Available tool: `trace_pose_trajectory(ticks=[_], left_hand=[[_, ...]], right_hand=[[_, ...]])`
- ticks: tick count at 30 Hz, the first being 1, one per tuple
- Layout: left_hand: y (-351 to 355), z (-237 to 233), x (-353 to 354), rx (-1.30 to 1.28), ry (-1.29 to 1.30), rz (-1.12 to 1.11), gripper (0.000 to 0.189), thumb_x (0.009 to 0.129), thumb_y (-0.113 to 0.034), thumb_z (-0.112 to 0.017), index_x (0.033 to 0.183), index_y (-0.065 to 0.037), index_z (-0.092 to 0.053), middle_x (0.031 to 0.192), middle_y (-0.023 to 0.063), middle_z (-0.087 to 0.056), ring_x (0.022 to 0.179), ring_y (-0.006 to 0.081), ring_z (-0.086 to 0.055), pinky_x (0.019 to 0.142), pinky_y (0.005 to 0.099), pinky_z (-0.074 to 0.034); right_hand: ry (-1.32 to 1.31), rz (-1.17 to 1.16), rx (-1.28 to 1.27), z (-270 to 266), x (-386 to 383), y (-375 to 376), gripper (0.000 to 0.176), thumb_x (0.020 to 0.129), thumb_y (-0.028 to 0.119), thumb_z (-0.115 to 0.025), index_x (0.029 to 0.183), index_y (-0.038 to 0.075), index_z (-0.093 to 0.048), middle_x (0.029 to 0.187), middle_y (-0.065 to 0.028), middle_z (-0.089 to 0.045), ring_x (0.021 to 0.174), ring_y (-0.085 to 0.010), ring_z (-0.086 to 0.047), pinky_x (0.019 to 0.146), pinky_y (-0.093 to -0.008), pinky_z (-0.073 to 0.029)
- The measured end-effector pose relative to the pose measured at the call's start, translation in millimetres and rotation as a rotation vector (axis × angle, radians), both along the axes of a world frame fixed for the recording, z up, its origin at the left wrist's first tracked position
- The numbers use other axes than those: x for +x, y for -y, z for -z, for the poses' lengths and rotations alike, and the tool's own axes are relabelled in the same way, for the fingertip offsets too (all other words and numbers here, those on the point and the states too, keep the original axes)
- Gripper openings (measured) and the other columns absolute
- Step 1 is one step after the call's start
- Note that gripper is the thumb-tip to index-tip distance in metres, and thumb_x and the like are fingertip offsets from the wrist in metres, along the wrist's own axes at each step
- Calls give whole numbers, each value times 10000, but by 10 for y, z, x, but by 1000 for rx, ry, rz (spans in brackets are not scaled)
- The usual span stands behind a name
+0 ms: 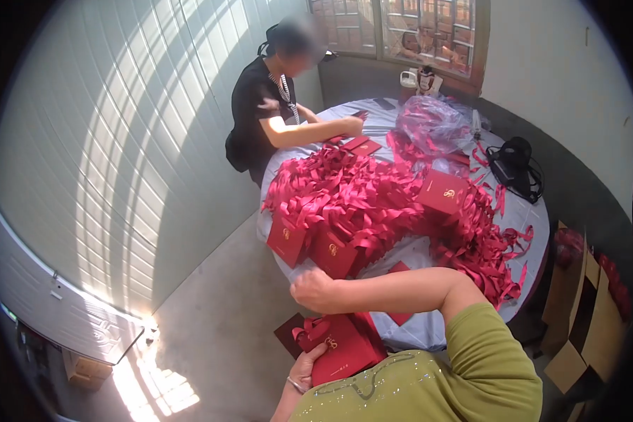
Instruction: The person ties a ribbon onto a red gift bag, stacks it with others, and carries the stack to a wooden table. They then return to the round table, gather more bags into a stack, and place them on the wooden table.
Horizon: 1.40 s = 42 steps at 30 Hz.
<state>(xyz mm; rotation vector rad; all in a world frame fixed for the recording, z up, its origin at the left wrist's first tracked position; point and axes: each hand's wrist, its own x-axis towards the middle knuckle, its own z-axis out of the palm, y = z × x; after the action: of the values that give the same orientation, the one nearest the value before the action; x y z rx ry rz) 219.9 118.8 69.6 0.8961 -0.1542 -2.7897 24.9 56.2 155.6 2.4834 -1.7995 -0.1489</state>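
My left hand (304,368) grips the near edge of a stack of red paper gift bags (346,357), held against my body. The top one bears a gold emblem, and a loop of red ribbon lies on it. Above the stack, my right hand (314,290) is closed, its fingers curled; whatever it may hold is hidden. Just beyond it, on the table, lie two red bags, one with a gold emblem (333,254) and another (287,239) to its left. A big heap of red ribbons (344,190) spreads behind them.
Across the round table (408,257), a co-worker (253,105) in black handles small items. Clear plastic wrap (436,125) and a black bag (517,165) lie at the far right. Open cardboard boxes (577,316) stand on the floor beside the table.
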Motion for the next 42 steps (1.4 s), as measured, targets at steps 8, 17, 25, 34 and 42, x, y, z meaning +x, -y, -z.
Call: trace_pose_trajectory(ticks=[8,17,25,34,42], left_hand=[[-24,5,107,-405,205,-2,355,884,-70,-639,1229,-38,-562,1139,156,-655,1012,285,-671,818,434,-599],[327,-364,30,-514,147,-176,435,883,-92,-655,1294,-21,-531,1173,104,-647,1033,237,-647,895,380,-544],[639,-210,-286,-952,184,-204,558,770,-40,-793,1273,-23,-551,1174,66,-633,1041,186,-620,907,324,-519],[1095,575,-427,-2357,298,104,609,597,-200,-858,1145,-85,-620,1213,86,-620,1090,288,-602,1012,446,-435],[1091,992,-853,-1277,-23,395,563,852,-418,-620,1333,-135,-551,1402,95,-508,1284,312,-484,1154,511,-247]], right_hand=[[475,-486,840,47,374,-142,455,938,429,-465,1082,58,-684,1058,-197,-676,1000,-371,-619,877,-444,-467],[1164,294,280,-385,-843,-124,549,935,481,-559,1104,-32,-657,953,-122,-686,904,-186,-646,809,-333,-520],[1847,374,580,429,-783,-751,918,737,332,-841,1406,-40,-334,1311,-186,-526,1256,-233,-482,1066,-374,-380],[1594,288,-106,701,-810,-995,801,720,178,-867,1305,23,-343,1178,-126,-564,1074,-182,-587,951,-336,-478],[1623,332,-317,1409,-766,-1207,886,648,250,-917,1307,58,-356,1233,-117,-534,1154,-211,-555,998,-375,-443]])
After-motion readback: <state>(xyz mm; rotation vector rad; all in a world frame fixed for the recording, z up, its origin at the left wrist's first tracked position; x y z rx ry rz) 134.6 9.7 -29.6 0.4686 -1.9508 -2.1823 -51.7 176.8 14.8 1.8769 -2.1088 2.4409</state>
